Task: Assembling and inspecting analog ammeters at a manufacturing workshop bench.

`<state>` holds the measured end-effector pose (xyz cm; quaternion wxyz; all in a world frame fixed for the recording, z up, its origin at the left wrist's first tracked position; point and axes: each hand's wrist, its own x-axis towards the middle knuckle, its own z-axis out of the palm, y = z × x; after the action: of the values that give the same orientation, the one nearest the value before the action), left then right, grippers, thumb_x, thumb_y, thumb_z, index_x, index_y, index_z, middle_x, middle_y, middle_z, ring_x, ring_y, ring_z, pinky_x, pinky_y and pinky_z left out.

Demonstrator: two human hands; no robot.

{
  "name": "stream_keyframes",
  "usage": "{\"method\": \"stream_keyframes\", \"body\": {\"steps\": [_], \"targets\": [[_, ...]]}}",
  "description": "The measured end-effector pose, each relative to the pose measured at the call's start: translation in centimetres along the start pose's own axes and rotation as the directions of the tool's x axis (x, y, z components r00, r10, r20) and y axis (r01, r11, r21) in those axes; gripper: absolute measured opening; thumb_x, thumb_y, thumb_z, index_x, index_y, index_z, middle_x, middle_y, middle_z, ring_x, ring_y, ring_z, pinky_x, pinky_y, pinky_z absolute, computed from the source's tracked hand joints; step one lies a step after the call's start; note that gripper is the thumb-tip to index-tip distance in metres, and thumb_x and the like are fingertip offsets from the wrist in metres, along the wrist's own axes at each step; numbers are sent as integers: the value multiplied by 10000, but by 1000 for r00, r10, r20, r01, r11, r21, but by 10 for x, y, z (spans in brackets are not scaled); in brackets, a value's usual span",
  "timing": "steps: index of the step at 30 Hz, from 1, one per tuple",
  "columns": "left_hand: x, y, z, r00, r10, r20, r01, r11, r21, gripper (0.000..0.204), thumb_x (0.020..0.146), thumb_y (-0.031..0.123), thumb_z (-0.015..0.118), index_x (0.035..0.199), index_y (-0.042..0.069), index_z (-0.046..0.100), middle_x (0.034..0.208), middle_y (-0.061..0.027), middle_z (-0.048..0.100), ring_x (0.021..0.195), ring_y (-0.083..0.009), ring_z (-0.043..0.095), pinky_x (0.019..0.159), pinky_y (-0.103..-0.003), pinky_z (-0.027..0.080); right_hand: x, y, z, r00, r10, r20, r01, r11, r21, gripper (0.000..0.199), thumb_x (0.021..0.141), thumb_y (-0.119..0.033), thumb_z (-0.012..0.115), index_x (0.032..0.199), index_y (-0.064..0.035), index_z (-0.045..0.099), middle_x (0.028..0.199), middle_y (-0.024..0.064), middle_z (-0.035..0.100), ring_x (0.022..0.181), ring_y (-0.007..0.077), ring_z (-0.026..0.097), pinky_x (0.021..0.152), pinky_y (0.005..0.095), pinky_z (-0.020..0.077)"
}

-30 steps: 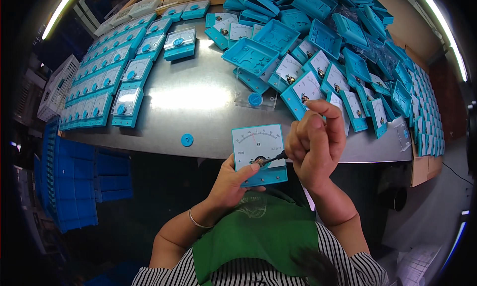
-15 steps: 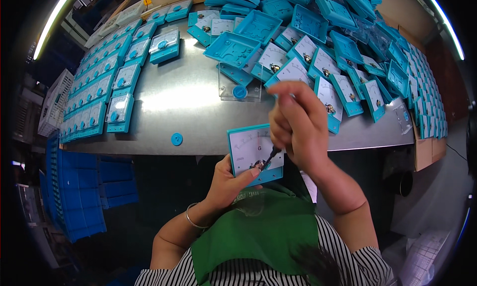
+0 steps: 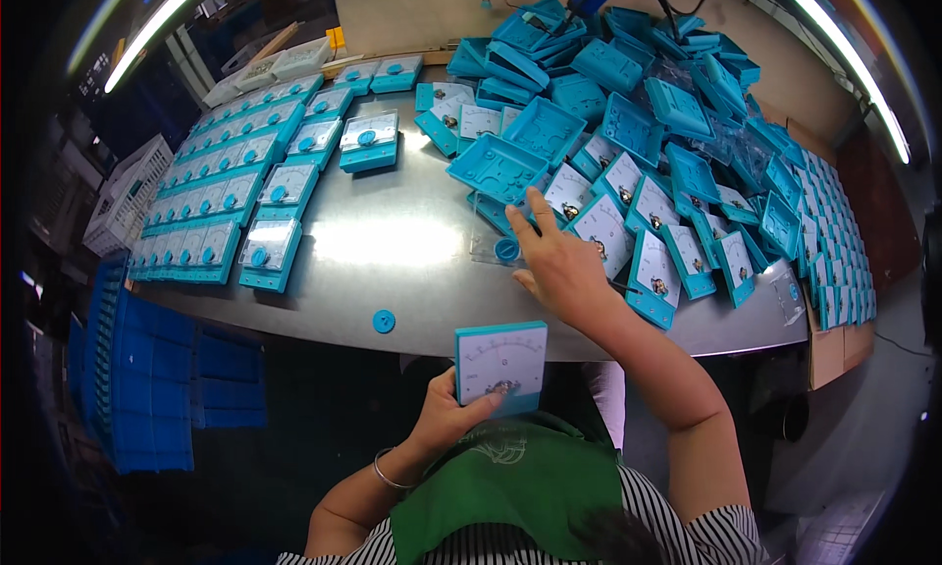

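Observation:
My left hand (image 3: 456,413) grips a meter (image 3: 500,354) with a teal case and a white scale face, held upright off the front edge of the table. Its thumb lies beside the metal movement low on the face. My right hand (image 3: 559,270) reaches over the table, with thumb and first two fingers spread above a clear cover (image 3: 484,248) with a blue knob (image 3: 506,250). The hand partly hides that cover. From its outer side sticks a slim dark tool (image 3: 624,288), apparently tucked under the curled fingers, which are hidden.
Finished-looking meters with clear covers (image 3: 206,202) stand in rows at the left. Teal cases and open meters (image 3: 608,226) are heaped at the back right, with more rows (image 3: 829,241) beyond. A loose blue knob (image 3: 384,321) lies near the front edge. Blue crates (image 3: 147,378) stand below left.
My right hand has left the meter's face and moved up to the clear cover, its fingers opening out. The meter stays in my left hand. The whole view has shifted.

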<state>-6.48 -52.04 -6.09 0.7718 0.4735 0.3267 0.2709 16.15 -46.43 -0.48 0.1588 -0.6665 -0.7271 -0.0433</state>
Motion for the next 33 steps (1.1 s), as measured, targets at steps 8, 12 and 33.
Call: {"method": "stream_keyframes", "body": {"steps": [8,12,33], "targets": [[-4,-4,-16,1000,-4,-13,4,999,-37,345,813,65,687,1126,-29,576,1025,-108,662,913,-153,629,858,-305,498,5,-3,12,999,-27,48,28,999,-25,794,657,-125,754,1376,-159,419,1393,234,383,729,318,663,583,377,538],[-10,9,-32,980,169,-108,-194,936,-295,464,787,105,670,1195,-37,500,1021,-136,633,816,-211,661,625,-324,580,-39,7,-2,956,-176,235,115,961,252,751,683,-122,739,1369,-161,436,1419,217,362,845,349,654,686,382,541],[15,25,-25,911,229,-343,-324,911,-254,297,873,99,590,1136,-5,500,1018,-116,613,790,-203,663,553,-319,584,-73,16,15,969,-133,206,18,876,482,589,714,-196,756,1267,-127,564,1424,236,359,916,340,630,799,382,505]]}}
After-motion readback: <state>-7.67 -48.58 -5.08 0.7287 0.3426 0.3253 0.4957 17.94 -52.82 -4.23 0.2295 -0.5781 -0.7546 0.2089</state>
